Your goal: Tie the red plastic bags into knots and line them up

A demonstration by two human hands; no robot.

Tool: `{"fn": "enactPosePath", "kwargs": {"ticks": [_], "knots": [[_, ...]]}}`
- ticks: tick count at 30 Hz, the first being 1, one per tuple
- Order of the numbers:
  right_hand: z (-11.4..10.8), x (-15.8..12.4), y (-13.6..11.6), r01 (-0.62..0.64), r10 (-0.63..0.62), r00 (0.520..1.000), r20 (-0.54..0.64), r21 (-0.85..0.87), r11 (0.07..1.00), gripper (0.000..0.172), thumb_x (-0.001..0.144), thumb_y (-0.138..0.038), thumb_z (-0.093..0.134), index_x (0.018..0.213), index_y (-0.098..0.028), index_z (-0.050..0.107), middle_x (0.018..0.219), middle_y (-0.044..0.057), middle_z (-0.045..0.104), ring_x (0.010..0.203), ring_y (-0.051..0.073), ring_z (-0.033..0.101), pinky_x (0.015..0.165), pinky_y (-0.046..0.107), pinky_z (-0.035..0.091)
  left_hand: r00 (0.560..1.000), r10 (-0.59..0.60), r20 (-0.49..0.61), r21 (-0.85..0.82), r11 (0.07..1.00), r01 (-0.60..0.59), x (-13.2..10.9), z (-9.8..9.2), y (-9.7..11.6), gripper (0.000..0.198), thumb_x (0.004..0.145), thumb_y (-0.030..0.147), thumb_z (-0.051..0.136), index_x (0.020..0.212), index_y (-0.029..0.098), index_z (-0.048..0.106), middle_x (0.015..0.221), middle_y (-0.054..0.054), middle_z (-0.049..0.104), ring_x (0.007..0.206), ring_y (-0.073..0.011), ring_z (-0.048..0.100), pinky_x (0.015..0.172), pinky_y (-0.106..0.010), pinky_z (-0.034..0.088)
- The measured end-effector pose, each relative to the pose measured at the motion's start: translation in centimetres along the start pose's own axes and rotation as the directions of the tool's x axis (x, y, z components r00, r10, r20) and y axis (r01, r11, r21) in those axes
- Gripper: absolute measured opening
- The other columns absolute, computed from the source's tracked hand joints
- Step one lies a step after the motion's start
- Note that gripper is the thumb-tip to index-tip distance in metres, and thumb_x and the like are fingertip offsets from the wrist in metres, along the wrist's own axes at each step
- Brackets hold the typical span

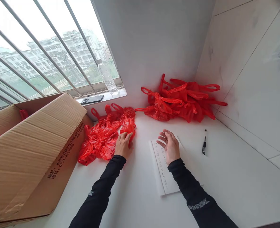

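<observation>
My left hand [124, 145] closes its fingers around a small red plastic bag [128, 126] at the right end of a group of red bags. Several filled, knotted red plastic bags [99, 137] lie to the left of that hand, against the cardboard box. Over an open notebook [164, 177] with handwritten lines hangs my right hand [170, 147], palm turned inward, fingers apart and holding nothing. Its wrist and sleeve cover part of the right page. A black pen [204, 146] lies to the right of the notebook, its small cap just beyond it.
A large open cardboard box [37, 148] fills the left side, with bits of red bag inside. Against the back wall lies a heap of red bags [182, 101]. A clear bottle [107, 79] and a dark phone [91, 99] rest on the sill by the barred window.
</observation>
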State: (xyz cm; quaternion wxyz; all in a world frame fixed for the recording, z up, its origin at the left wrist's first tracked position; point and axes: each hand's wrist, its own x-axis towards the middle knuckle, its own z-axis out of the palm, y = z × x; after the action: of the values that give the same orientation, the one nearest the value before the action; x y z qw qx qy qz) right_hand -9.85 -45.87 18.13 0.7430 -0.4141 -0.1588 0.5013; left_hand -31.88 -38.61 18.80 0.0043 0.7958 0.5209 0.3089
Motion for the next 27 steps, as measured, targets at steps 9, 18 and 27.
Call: {"fn": "enactPosePath", "kwargs": {"ticks": [9,18,27], "knots": [[-0.1,0.2,0.1,-0.005,0.008,0.998,-0.055,0.062,0.998,0.027,0.082,-0.041,0.066,0.100,-0.021,0.069,0.092,0.002,0.066,0.080,0.016,0.064,0.068,0.029,0.061,0.915,-0.236,-0.328,-0.070,0.972,0.226,3.3,-2.2,-2.4,0.034,0.096,0.027,0.039,0.124,0.017,0.057,0.120,-0.012,0.068,0.113,-0.0244,0.063,0.102,-0.041,0.048],[-0.1,0.1,0.2,-0.042,0.043,0.999,-0.025,0.065,0.997,0.027,0.082,-0.042,0.068,0.100,-0.022,0.069,0.089,0.000,0.065,0.077,0.014,0.064,0.067,0.027,0.060,0.984,-0.101,-0.150,0.074,0.991,0.113,0.5,0.4,-1.7,0.049,0.090,0.014,0.040,0.136,0.011,0.058,0.142,-0.018,0.058,0.138,-0.0317,0.047,0.117,-0.050,0.032],[0.0,-0.1,0.2,-0.061,0.061,0.998,-0.008,0.039,0.997,0.029,0.081,-0.043,0.069,0.100,-0.022,0.069,0.087,0.000,0.065,0.076,0.015,0.063,0.066,0.028,0.060,0.967,-0.147,0.210,0.359,0.931,0.064,0.9,2.1,-1.2,0.055,0.093,0.030,0.048,0.145,0.013,0.051,0.154,-0.020,0.045,0.142,-0.0342,0.042,0.116,-0.049,0.035]]}}
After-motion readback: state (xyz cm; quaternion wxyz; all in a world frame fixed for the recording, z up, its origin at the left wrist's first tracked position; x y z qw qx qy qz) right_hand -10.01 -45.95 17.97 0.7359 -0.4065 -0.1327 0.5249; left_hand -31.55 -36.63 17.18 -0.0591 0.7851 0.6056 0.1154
